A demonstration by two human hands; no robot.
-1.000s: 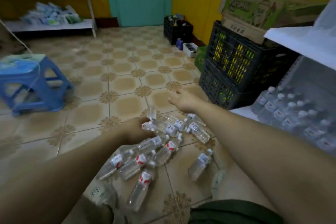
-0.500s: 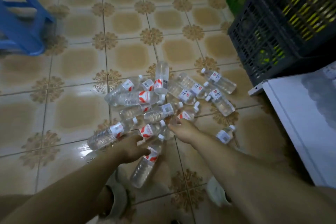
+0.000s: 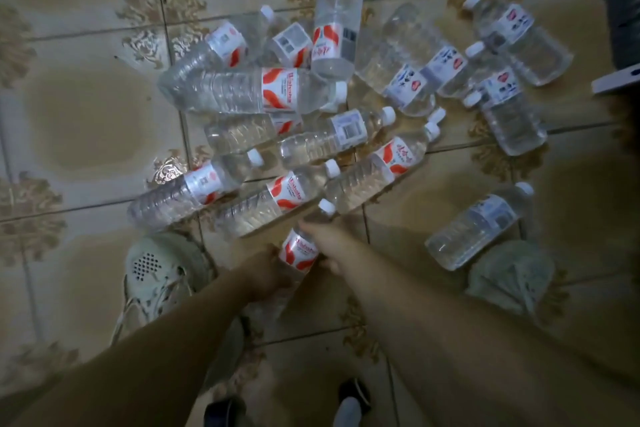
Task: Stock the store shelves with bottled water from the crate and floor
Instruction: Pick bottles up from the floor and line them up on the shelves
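Both hands meet on one clear plastic water bottle with a red-and-white label (image 3: 300, 253) at lower centre of the frame. The left hand (image 3: 265, 269) curls round its body from the left, and the right hand (image 3: 329, 243) wraps its shoulder just under the white cap. It lies at the near edge of the heap of matching clear bottles (image 3: 263, 90), which is spread over the patterned beige floor tiles (image 3: 79, 107) through the centre and upper right.

Its cap end sits right against two slanting bottles above it, so dragging it forward rather than lifting it clear would likely nudge them. Round bottles on smooth tile roll easily. The unsteadiest looks to be the tall bottle lying across others (image 3: 337, 10) at upper centre.

A separate clear bottle with a pale label (image 3: 478, 225) lies just beside the grey-green shoe (image 3: 512, 274) at lower right — a shift of that foot could kick it or tread on it.
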